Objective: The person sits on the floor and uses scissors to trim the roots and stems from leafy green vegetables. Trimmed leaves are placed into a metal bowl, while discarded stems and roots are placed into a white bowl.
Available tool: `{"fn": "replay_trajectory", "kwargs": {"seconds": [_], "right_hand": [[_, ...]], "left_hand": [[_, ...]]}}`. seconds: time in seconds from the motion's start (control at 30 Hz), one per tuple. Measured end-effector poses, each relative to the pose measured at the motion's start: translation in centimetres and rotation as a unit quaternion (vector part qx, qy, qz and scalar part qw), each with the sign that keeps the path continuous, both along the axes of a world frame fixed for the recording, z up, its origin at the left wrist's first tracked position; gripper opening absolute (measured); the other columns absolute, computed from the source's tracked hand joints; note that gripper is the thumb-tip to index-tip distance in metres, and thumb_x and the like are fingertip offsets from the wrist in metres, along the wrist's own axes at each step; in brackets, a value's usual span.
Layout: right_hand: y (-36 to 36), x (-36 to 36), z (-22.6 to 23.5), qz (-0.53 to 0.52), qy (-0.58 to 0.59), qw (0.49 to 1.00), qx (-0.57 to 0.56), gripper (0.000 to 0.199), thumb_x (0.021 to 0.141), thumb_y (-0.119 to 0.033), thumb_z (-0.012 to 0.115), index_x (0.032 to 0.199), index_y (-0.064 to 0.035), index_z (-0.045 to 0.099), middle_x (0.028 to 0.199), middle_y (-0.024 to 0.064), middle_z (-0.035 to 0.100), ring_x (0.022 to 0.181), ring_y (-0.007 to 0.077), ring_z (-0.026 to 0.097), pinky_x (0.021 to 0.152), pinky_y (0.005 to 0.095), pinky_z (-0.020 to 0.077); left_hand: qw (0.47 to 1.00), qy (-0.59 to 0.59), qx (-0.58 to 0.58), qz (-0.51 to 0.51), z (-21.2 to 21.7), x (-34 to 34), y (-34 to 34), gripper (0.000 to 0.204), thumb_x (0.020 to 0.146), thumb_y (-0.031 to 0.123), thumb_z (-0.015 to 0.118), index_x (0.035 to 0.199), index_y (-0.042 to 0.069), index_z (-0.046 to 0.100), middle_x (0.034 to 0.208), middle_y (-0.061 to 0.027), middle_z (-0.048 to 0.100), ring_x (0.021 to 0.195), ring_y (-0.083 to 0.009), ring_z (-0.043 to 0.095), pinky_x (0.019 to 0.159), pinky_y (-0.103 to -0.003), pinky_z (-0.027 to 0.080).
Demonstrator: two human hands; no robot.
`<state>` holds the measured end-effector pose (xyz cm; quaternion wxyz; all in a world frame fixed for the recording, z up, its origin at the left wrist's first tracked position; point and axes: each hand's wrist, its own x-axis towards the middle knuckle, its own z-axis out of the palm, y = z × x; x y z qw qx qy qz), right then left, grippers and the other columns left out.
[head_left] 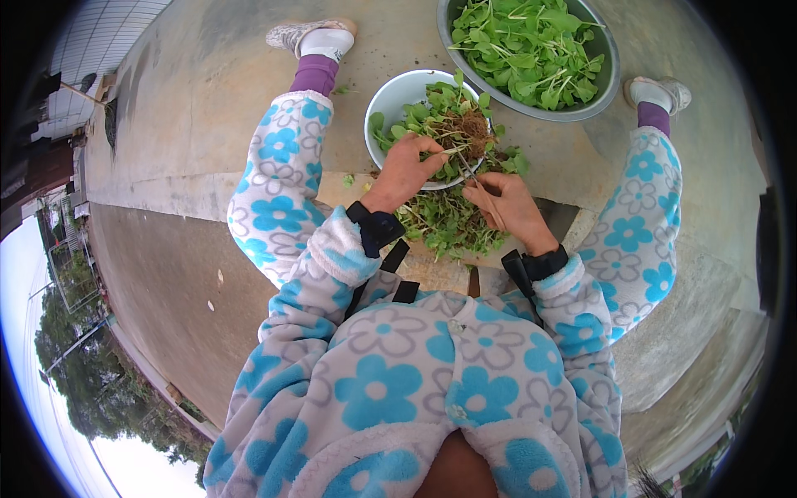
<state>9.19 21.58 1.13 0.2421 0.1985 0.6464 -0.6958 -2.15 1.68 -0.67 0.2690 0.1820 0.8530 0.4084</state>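
Risk w/ small blade near fingers: left hand [407, 170], frame centre, pinches a rooted greens bunch [455, 124] over the white bowl [390, 100], while right hand [510, 207] is closed round what looks like a thin knife [466, 166], tip just beside left fingertips. Slip could nick them; cut leaves may drop past the trimmed pile [448, 222] onto concrete, missing the metal basin [610, 83] upper right.

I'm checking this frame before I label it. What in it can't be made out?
- Head view: the thin tool in the right hand is too small to identify; fingers cover most of it.
- The white bowl has its inside hidden by greens and roots.
- The big metal basin is cut off by the top edge.
- What the loose greens lie on is hidden beneath them.
- The left hand hides the stems it pinches.
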Motion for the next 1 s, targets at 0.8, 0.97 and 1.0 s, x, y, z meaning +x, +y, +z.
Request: {"fn": "replay_trajectory", "kwargs": {"seconds": [0.8, 0.97, 1.0], "right_hand": [[1.3, 0.6, 2.0, 0.011, -0.059, 0.997, -0.048, 0.046, 0.093, -0.044, 0.07, 0.071, -0.0058, 0.055, 0.051, 0.0007, 0.047, 0.04, 0.0108, 0.044, 0.04, 0.0274, 0.0324], [2.1, 0.7, 1.6, 0.003, -0.069, 0.997, -0.046, 0.045, 0.093, -0.044, 0.07, 0.078, -0.0021, 0.06, 0.055, 0.0022, 0.051, 0.042, 0.0111, 0.049, 0.04, 0.028, 0.0338], [2.2, 0.7, 1.6, -0.002, -0.068, 0.997, -0.045, 0.045, 0.093, -0.043, 0.07, 0.075, -0.0037, 0.057, 0.053, 0.0016, 0.049, 0.041, 0.0108, 0.047, 0.04, 0.0276, 0.0331]], "left_hand": [[0.873, -0.417, 0.18, 0.177, 1.9, 0.5, -1.7, 0.026, 0.101, 0.027, 0.062, 0.108, 0.003, 0.07, 0.103, -0.0005, 0.068, 0.095, -0.0102, 0.061, 0.087, -0.028, 0.047], [0.936, -0.307, 0.109, 0.132, 3.7, -3.5, 0.3, 0.026, 0.102, 0.028, 0.06, 0.11, 0.005, 0.07, 0.105, -0.0002, 0.069, 0.096, -0.0103, 0.061, 0.089, -0.029, 0.048], [0.946, -0.274, 0.141, 0.098, 4.2, -5.2, 1.5, 0.026, 0.102, 0.028, 0.06, 0.111, 0.005, 0.07, 0.106, -0.0005, 0.069, 0.098, -0.0106, 0.062, 0.09, -0.028, 0.047]]}}
